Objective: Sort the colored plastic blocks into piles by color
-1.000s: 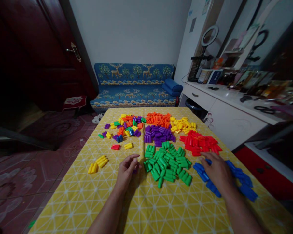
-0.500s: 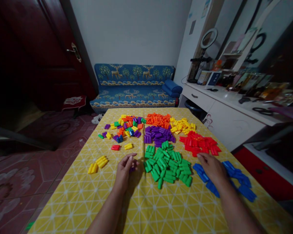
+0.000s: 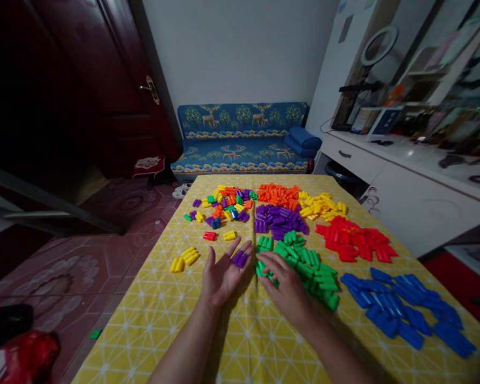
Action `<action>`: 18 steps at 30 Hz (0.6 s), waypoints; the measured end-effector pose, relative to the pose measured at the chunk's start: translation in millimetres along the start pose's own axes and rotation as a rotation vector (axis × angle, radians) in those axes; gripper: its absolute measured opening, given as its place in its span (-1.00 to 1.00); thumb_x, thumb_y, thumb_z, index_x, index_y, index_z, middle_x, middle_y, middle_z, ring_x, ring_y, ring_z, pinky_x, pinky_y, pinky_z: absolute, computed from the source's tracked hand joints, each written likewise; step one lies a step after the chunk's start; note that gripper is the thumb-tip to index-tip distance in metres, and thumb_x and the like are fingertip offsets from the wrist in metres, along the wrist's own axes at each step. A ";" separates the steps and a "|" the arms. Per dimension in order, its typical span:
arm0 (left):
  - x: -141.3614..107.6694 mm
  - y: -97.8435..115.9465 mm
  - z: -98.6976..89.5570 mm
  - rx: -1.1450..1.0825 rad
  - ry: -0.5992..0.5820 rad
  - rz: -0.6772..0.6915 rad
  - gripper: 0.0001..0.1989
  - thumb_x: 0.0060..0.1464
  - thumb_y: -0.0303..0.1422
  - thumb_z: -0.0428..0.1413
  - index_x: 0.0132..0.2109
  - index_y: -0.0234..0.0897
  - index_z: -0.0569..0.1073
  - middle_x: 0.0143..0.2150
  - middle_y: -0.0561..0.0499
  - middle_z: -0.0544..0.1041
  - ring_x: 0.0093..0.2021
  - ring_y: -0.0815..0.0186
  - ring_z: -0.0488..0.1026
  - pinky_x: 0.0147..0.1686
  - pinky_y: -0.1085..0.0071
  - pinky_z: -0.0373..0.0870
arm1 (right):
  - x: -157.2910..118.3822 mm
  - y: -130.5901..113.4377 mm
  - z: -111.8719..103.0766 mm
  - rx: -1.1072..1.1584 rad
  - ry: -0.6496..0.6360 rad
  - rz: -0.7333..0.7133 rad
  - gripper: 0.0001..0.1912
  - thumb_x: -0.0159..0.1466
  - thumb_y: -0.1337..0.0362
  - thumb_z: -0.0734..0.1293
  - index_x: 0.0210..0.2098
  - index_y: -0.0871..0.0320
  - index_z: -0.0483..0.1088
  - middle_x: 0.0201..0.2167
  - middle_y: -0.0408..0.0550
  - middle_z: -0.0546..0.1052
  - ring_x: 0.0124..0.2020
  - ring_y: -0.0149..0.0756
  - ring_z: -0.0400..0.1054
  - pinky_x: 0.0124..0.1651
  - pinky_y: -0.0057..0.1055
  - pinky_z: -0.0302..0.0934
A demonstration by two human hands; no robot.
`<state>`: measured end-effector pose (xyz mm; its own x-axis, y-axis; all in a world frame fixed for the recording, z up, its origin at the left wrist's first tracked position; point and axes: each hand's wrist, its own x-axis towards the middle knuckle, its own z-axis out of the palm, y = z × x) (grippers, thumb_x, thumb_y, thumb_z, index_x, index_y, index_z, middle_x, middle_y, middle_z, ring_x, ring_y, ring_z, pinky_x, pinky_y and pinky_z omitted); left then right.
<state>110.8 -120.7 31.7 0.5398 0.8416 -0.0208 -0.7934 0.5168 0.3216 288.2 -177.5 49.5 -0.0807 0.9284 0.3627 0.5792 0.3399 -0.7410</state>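
Observation:
My left hand (image 3: pixel 221 278) is turned palm up with its fingers stretched out. Resting across those fingers are purple plastic toy blocks (image 3: pixel 241 258), shaped like short joined tubes. My right hand (image 3: pixel 287 290) hovers just to the right, palm down, fingers loosely bent and apart, with nothing visible in it. It partly covers the pile of green blocks (image 3: pixel 318 277). Beyond the hands lie a purple pile (image 3: pixel 280 220) and a mixed-colour pile (image 3: pixel 230 202). Single red (image 3: pixel 209 236) and yellow (image 3: pixel 229 235) blocks lie before my left hand.
The yellow patterned tablecloth (image 3: pixel 152 320) also bears orange (image 3: pixel 278 195), yellow (image 3: pixel 322 206), red (image 3: pixel 356 239) and blue (image 3: pixel 404 306) piles. Two yellow blocks (image 3: pixel 184 259) lie at left. A blue sofa (image 3: pixel 240 144) stands behind; a white dresser (image 3: pixel 416 186) stands right.
My left hand has turned palm up and opened out, showing the purple blocks. My right hand has moved left from the blue pile towards it. The view has swung slightly left.

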 end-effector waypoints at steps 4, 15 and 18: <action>-3.5 0.5 1.1 0.051 -0.065 -0.036 -0.13 0.14 0.17 -0.09 0.41 -0.24 -0.04 0.29 -0.32 0.28 0.26 0.01 0.27 0.21 0.10 0.13 | 14.6 -7.2 33.8 -0.024 -0.039 -0.020 -0.44 0.19 0.46 0.30 0.17 0.02 0.31 0.20 0.01 0.32 0.19 -0.11 0.26 0.18 -0.13 0.27; -4.3 -2.0 4.4 0.166 -0.092 -0.052 -0.19 0.12 0.11 0.00 0.37 -0.25 0.10 0.14 -0.25 0.43 0.17 0.05 0.36 0.20 0.14 0.14 | 41.9 3.7 23.6 -0.094 -0.001 -0.020 -0.59 0.07 0.53 0.28 -0.11 0.09 0.42 -0.15 -0.10 0.44 -0.31 -0.36 0.38 -0.13 -0.35 0.35; 0.4 -4.9 0.2 0.276 -0.040 0.029 -0.27 0.10 0.06 0.06 0.30 -0.23 0.23 0.20 -0.25 0.40 0.21 0.03 0.33 0.24 0.08 0.11 | 70.5 18.3 6.4 -0.146 0.083 -0.004 -0.66 0.08 0.48 0.28 -0.16 0.12 0.43 -0.24 -0.10 0.44 -0.41 -0.38 0.35 -0.22 -0.36 0.34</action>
<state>115.0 -122.9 30.4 0.5325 0.8460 0.0278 -0.7053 0.4253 0.5671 287.9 -104.9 57.9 -0.0198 0.9093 0.4157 0.6910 0.3129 -0.6517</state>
